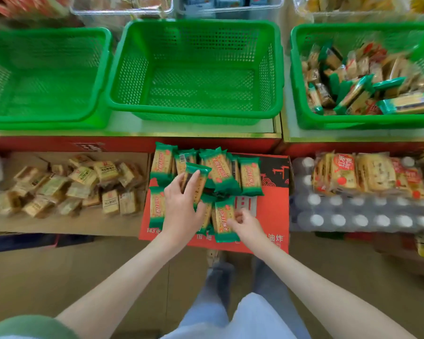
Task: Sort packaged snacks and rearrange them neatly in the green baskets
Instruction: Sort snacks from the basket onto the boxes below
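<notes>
2 hands on glossy green-ended cracker packets atop red cardboard box

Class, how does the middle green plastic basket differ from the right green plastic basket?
The middle green plastic basket holds nothing; the right green plastic basket is heaped with mixed snack packets. The middle one is fully in view; the right one runs off the frame. Both are perforated and rectangular.

Three baskets in a row behind cracker packets on a carton
</notes>
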Demonstrator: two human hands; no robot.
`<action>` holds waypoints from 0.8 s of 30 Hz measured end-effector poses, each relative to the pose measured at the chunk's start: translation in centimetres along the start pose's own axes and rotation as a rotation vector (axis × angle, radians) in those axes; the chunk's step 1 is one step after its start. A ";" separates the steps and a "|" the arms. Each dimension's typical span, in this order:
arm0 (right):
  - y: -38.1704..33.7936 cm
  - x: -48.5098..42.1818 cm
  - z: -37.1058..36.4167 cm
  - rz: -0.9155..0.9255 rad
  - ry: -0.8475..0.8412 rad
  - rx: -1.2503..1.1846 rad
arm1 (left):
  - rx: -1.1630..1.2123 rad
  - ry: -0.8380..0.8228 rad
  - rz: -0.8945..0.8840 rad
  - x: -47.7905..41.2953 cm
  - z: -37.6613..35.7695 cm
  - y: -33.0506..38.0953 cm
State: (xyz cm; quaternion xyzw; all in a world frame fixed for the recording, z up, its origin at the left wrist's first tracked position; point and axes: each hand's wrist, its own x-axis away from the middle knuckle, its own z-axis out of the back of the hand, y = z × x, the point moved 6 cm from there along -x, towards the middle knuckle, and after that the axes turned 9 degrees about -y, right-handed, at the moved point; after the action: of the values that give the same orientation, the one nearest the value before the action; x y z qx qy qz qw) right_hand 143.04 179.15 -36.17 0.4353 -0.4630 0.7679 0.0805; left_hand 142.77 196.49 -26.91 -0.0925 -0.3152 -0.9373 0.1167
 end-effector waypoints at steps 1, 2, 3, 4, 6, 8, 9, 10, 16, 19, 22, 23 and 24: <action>-0.1 -0.2 -0.5 -0.001 0.003 -0.003 | -0.001 -0.004 -0.003 0.2 -0.2 -0.4; -0.3 -0.3 -0.9 0.014 0.005 0.014 | -0.002 -0.009 -0.004 0.4 -0.3 -0.7; -0.6 -0.6 -1.2 0.040 0.010 0.072 | -0.003 -0.016 -0.004 0.5 -0.5 -0.9; -0.8 -0.8 -1.3 0.072 0.021 0.167 | -0.002 -0.026 -0.003 0.6 -0.7 -1.1; -1.3 -1.0 -1.2 0.100 0.063 0.387 | 0.005 -0.040 -0.006 0.9 -1.0 -1.1; -2.0 -0.6 -0.4 0.123 0.151 0.473 | 0.022 -0.040 -0.019 1.2 -1.3 -0.9; -2.5 -0.2 0.0 0.144 0.179 0.437 | 0.036 -0.042 -0.028 1.4 -1.4 -0.8; -3.1 0.3 0.4 0.175 0.176 0.311 | 0.050 -0.046 -0.042 1.5 -1.5 -0.5; -4.7 2.5 0.1 0.268 -0.191 -0.488 | 0.070 -0.129 -0.213 2.2 -4.6 3.0; -2.5 2.0 2.1 0.220 -0.045 -0.469 | -0.090 -0.193 -0.345 2.4 -6.0 4.6; 0.8 0.8 4.7 0.148 0.083 -0.243 | -0.263 -0.218 -0.361 2.1 -6.7 4.2; 1.7 0.4 5.2 0.122 0.093 -0.121 | -0.306 -0.204 -0.360 1.9 -6.7 3.7; 2.5 0.0 5.4 0.096 0.086 -0.024 | -0.337 -0.193 -0.349 1.8 -6.7 3.2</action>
State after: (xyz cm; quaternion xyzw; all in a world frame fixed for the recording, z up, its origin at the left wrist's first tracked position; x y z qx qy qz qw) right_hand 144.90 173.57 -36.77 0.3783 -0.4887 0.7832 0.0684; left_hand 141.30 189.59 -29.91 -0.1437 -0.1756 -0.9693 -0.0945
